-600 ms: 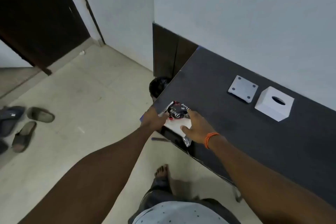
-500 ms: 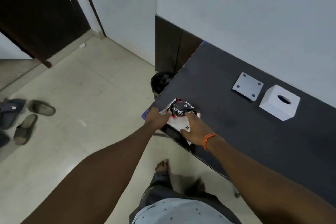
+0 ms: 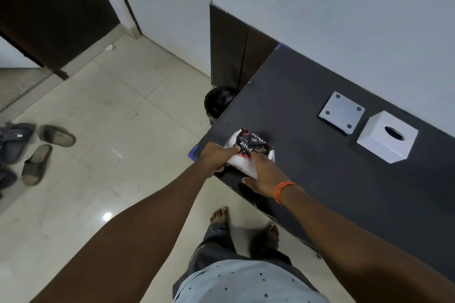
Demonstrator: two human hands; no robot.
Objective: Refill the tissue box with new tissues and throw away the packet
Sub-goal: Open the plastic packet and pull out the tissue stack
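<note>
The packet [image 3: 251, 145] lies at the table's [image 3: 320, 179] near corner, with the left hand [image 3: 216, 156] keeping a pinched grip on its end. The right hand [image 3: 264, 174] lies over it, but I cannot tell whether its grip is clamped. It is likely light, soft and slippery, so best held by the film ends.

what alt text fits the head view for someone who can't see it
A person's left hand and right hand hold a black-and-white tissue packet at the corner of a dark table. Farther along sit a white tissue box and a square white plate; a black bin stands beside the table.
</note>
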